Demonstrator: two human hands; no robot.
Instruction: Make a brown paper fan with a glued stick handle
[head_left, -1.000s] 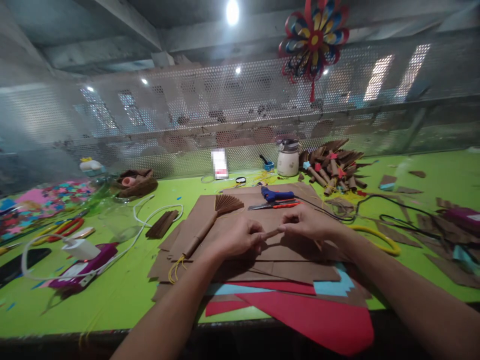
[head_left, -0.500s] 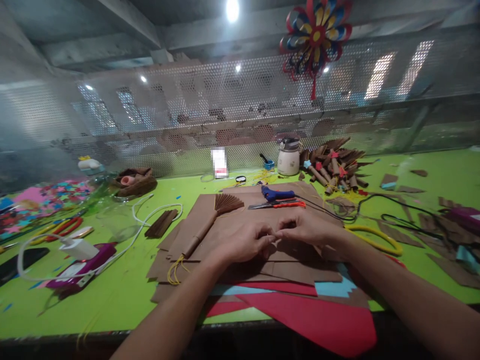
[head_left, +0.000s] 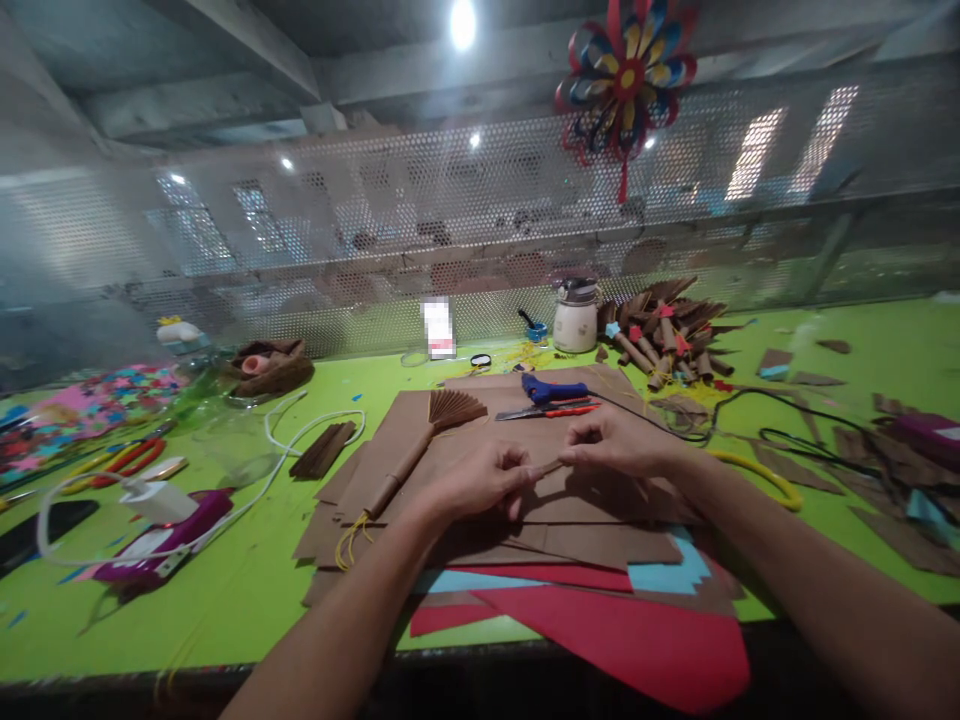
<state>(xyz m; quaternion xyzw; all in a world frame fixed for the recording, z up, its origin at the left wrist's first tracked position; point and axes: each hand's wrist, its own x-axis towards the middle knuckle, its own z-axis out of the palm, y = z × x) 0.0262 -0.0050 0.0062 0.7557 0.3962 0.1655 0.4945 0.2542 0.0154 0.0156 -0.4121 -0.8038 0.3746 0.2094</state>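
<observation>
Between my hands runs a narrow strip of brown paper (head_left: 550, 467). My left hand (head_left: 487, 477) pinches its left end and my right hand (head_left: 611, 440) pinches the right end. Both hands are just above a stack of brown paper sheets (head_left: 457, 540). To the left on the stack lies a rolled brown paper handle with a pleated fan top (head_left: 409, 465) and yellow string at its lower end. Behind my right hand rest a blue glue gun (head_left: 555, 390) and orange-handled scissors (head_left: 574, 407).
Red paper (head_left: 645, 640) hangs over the front edge. A purple power strip (head_left: 161, 545) with a white cable is at left, near a folded brown paper piece (head_left: 322, 450). Behind stand a white jar (head_left: 575, 320) and a pile of brown paper rolls (head_left: 675, 335). Yellow-handled scissors (head_left: 765, 480) lie right.
My hands have moved slightly apart, and more of the brown paper strip shows between them. The things on the table stay where they were.
</observation>
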